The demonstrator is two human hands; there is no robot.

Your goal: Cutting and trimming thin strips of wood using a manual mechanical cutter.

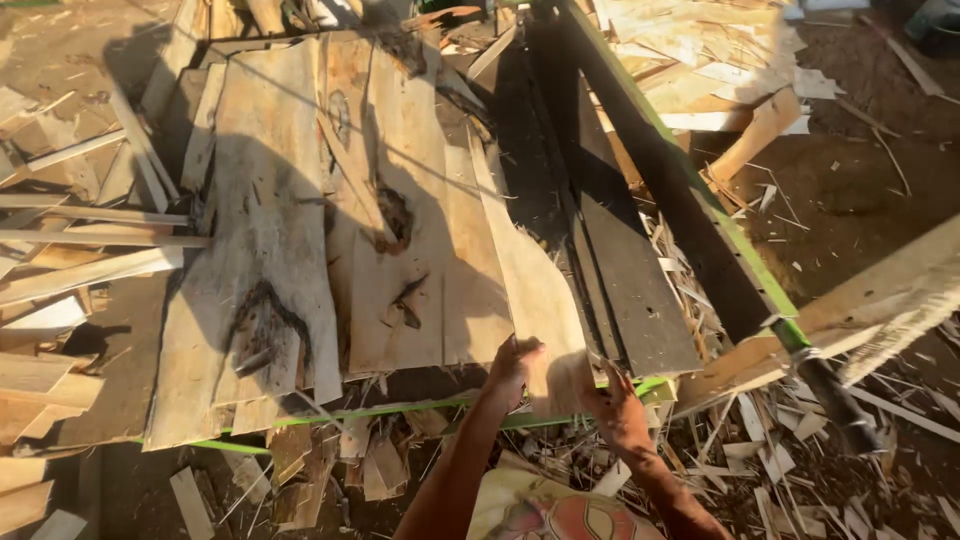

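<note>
Left hand: our left hand point(512, 362) has its fingers clenched on the near end of a long pale strip of thin wood veneer point(530, 280).
Right hand: our right hand point(612, 405) grasps the same end from the right, fingers curled around its edge.
Strip: it lies lengthwise, reaching away from us over the surface.
Surface: a green-framed metal rack point(700, 215) carries overlapping knotted pale veneer sheets point(300, 240).
Beyond: scattered wood offcuts point(700, 60) lie on brown dirt ground point(860, 190).
</note>
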